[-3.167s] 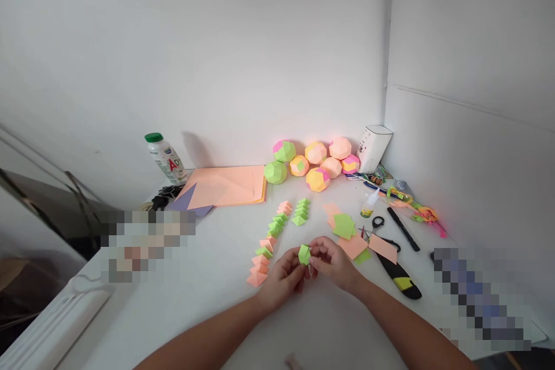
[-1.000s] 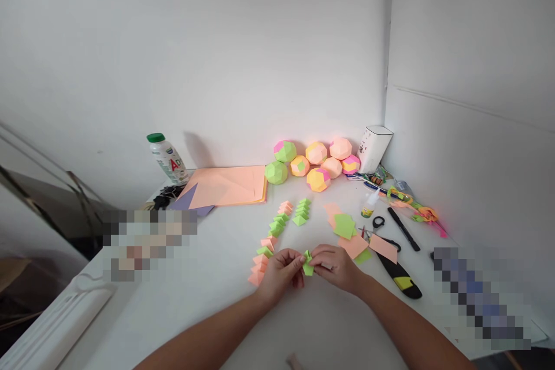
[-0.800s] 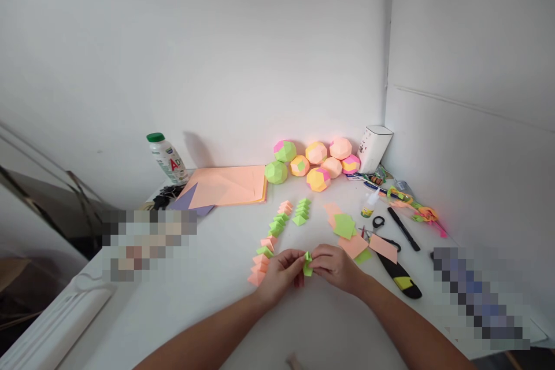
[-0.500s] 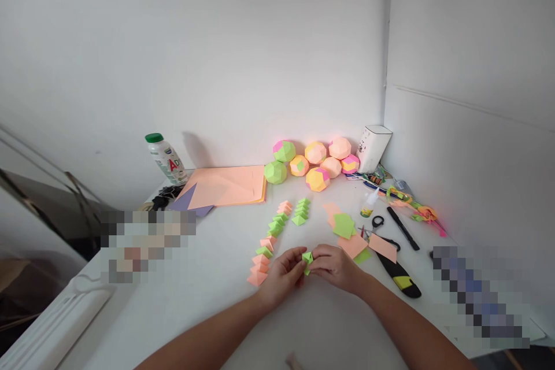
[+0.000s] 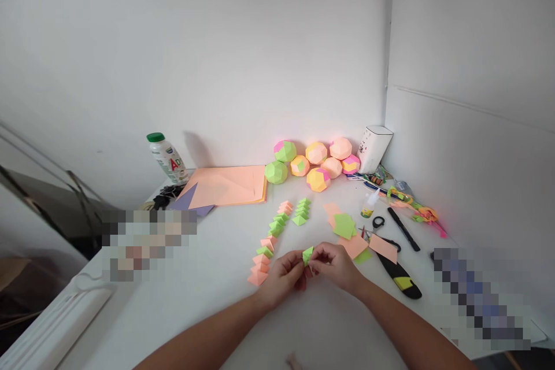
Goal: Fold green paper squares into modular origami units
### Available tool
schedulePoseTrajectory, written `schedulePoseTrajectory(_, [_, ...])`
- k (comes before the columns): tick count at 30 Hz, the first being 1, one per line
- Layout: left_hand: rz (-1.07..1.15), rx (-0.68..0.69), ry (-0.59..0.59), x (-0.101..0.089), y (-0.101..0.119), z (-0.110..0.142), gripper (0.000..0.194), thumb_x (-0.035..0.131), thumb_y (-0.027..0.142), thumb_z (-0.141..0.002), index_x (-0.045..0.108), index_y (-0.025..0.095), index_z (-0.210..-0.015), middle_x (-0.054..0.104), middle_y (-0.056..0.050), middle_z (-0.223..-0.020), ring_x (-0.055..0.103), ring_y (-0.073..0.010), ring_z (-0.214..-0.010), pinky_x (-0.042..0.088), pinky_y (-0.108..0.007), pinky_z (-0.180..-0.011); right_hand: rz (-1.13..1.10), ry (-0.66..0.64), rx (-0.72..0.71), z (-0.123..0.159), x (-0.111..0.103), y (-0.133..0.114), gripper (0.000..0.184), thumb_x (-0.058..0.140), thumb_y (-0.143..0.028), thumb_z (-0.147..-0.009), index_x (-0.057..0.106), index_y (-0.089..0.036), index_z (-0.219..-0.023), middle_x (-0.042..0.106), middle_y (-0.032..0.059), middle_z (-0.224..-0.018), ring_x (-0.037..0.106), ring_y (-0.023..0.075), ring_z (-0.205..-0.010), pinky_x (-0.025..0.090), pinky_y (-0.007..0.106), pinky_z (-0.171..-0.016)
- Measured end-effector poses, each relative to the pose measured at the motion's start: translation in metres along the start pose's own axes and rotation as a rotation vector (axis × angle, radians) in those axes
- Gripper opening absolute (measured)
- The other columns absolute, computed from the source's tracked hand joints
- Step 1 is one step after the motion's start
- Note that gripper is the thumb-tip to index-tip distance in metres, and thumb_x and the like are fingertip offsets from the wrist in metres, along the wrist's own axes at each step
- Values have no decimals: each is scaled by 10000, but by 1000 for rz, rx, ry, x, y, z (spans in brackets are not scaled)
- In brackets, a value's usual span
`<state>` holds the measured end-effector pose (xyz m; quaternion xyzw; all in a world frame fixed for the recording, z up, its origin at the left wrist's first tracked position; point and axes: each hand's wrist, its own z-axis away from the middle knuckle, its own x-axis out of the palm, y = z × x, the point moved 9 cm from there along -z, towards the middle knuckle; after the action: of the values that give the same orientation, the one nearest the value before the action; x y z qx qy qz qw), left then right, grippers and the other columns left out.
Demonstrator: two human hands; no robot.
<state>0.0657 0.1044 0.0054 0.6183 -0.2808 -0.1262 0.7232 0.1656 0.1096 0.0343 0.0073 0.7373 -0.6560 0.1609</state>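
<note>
Between my two hands is a small green folded paper piece (image 5: pixel 307 255), pinched from both sides. My left hand (image 5: pixel 286 274) grips its left edge with the fingers closed. The fingertips of my right hand (image 5: pixel 333 264) press on its right side. Left of my hands runs a row of folded paper pieces, with peach ones (image 5: pixel 260 269) nearest me and green ones (image 5: pixel 278 224) farther back. A second short stack of green pieces (image 5: pixel 301 212) stands behind my hands.
Peach and green paper cutouts (image 5: pixel 353 244), scissors (image 5: pixel 378 222), a cutter (image 5: pixel 401 280), a glue bottle (image 5: pixel 368 206) and a black pen (image 5: pixel 403 228) lie to the right. Faceted paper balls (image 5: pixel 318 179) sit by the wall. Peach sheets (image 5: pixel 225 185) and a bottle (image 5: pixel 167 159) stand left.
The green paper piece has turned a little between my fingers. My right hand has shifted its fingertips slightly lower on it; the things on the table stay put.
</note>
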Motion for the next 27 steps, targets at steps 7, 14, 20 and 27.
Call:
schedulePoseTrajectory(7, [-132, -54, 101, -9, -10, 1, 318, 554, 463, -808, 520, 169, -693, 569, 26, -538, 498, -97, -455, 380, -224, -493, -167, 19, 69, 1, 0, 13, 199, 641, -240, -742, 455, -186, -789, 562, -45, -637, 570, 109, -563, 470, 249, -561])
schedulePoseTrajectory(14, [-159, -39, 81, -9, -13, 0, 312, 566, 458, -787, 460, 190, -669, 555, 37, -533, 488, -102, -456, 348, -223, -478, -33, 5, 57, 3, 4, 7, 401, 586, -115, -691, 420, -211, -1044, 508, -76, -643, 527, 87, -549, 402, 191, -498])
schedulePoseTrajectory(20, [-181, -68, 63, -5, -7, 2, 300, 557, 433, -793, 433, 194, -660, 545, 47, -536, 471, -97, -459, 330, -215, -479, 31, -63, 92, 3, 4, 15, 334, 505, -84, -709, 447, -206, -1014, 483, -83, -607, 554, 93, -521, 441, 192, -494])
schedulePoseTrajectory(27, [-126, -64, 66, -6, -8, 1, 347, 519, 484, -814, 463, 186, -646, 553, 37, -560, 495, -105, -463, 368, -230, -498, 329, -140, -401, 9, 5, -33, 364, 442, -57, -762, 556, -193, -1080, 580, 82, -1001, 593, 161, -863, 509, 264, -700])
